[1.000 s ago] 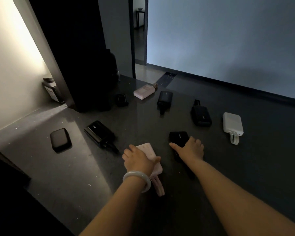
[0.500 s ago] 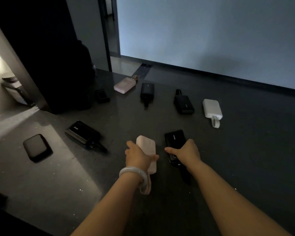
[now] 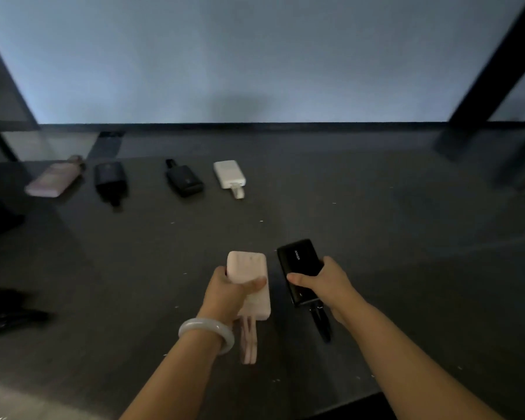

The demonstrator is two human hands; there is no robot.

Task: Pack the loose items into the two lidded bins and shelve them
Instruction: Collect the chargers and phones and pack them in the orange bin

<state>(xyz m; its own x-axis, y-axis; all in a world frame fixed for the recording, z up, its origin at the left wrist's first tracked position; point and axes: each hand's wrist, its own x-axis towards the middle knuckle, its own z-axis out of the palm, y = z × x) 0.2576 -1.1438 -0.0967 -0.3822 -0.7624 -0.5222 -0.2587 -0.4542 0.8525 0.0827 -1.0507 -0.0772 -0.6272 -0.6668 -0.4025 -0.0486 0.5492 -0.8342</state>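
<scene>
Left hand (image 3: 227, 291), pink powerbank (image 3: 246, 266); right hand (image 3: 329, 283), Anker (image 3: 297, 257)

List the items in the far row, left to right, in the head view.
Pale pink power bank → dark power bank → black power bank with a loop → white power bank.

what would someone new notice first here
Front and centre, the left hand grips a pink bank and the right hand a black bank, side by side at the near part of the dark table. Along the far edge lies a row of four banks, the white bank at its right end the brightest.
</scene>
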